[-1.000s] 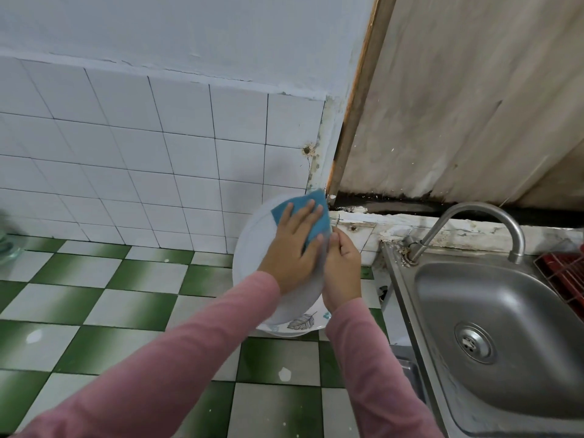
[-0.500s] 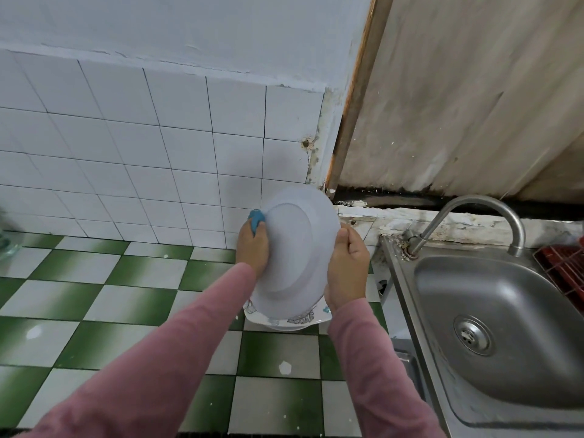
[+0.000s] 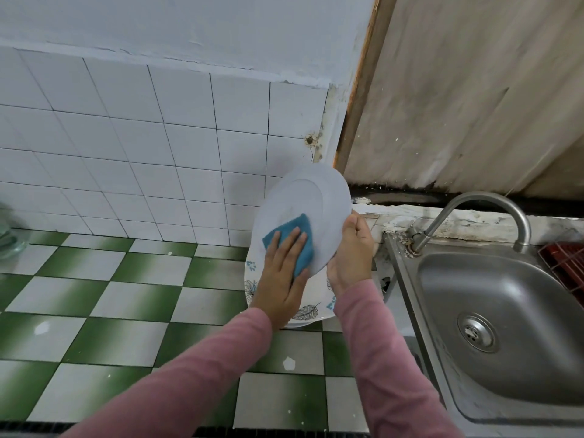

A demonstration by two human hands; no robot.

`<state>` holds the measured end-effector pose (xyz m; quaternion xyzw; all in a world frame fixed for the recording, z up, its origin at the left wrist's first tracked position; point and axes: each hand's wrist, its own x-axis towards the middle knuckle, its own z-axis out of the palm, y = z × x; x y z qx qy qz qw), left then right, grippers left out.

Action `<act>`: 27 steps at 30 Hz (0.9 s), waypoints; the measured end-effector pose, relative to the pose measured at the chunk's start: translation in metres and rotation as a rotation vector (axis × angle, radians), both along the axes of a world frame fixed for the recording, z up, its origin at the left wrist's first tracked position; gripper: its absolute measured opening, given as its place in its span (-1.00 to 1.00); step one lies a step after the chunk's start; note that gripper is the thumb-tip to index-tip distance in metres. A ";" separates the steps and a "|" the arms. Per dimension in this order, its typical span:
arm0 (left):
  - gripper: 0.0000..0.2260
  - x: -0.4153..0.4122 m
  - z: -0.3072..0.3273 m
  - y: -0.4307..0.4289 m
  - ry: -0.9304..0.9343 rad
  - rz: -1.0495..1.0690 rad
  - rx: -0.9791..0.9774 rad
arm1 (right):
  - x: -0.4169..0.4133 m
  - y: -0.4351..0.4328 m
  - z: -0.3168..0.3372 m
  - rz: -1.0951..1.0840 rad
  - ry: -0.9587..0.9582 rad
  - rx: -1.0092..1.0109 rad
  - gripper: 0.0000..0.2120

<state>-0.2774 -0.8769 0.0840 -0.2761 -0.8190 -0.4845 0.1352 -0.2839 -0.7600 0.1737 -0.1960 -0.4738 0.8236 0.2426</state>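
Kitchen corner: white wall tiles [image 3: 126,147] across the upper left of the frame, weathered board [image 3: 474,90] at upper right.

- Table [image 3: 126,298]: green-and-white chequered tile top, filling the lower left and centre.
- White plate [image 3: 316,197]: centre of the frame, held clear of the table, tilted on edge with its foot-ring side toward the camera, above the patterned plate.
- Blue cloth [image 3: 294,235]: lies flat against the lower part of the white plate's near face.
- Left hand [image 3: 281,279]: fingers straight, slightly apart, pressing the blue cloth onto the white plate. Pink sleeve.
- Right hand [image 3: 350,251]: clamped on the white plate's right rim. Pink sleeve.
- Patterned plate [image 3: 306,312]: leaf print, lying on the table just below both hands, near the sink. Largely hidden, so it is unclear whether this is a single plate or a stack.
- Sink [image 3: 505,311]: steel basin, right of the frame, drain at lower right.
- Tap [image 3: 483,200]: curved spout at the sink's back edge.
- Red rack [image 3: 565,267]: right edge, cut off.
- Glass vessel [image 3: 9,235]: left edge, on the table.
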 end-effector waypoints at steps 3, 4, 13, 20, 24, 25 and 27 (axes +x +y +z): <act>-0.45 -0.005 0.002 -0.005 0.132 -0.050 -0.077 | 0.004 -0.002 -0.001 0.052 -0.030 -0.056 -0.72; -0.40 -0.007 0.003 -0.007 0.136 -0.063 -0.079 | 0.004 -0.001 0.001 0.072 -0.032 -0.084 -0.73; -0.37 -0.023 0.022 -0.012 0.211 -0.013 -0.081 | -0.001 -0.018 0.013 0.165 -0.092 -0.170 -0.76; -0.39 -0.022 0.025 -0.020 0.237 -0.052 -0.119 | -0.002 -0.025 0.012 0.230 -0.182 -0.085 -0.81; -0.51 -0.026 0.029 -0.024 0.088 -0.048 0.053 | -0.001 -0.020 0.014 0.336 -0.205 0.017 -0.73; -0.54 -0.027 0.034 -0.025 0.027 -0.055 0.116 | 0.000 -0.017 0.013 0.334 -0.234 0.090 -0.72; -0.63 -0.024 0.051 -0.023 -0.186 -0.028 0.272 | 0.006 -0.006 0.006 0.296 -0.322 0.266 -0.71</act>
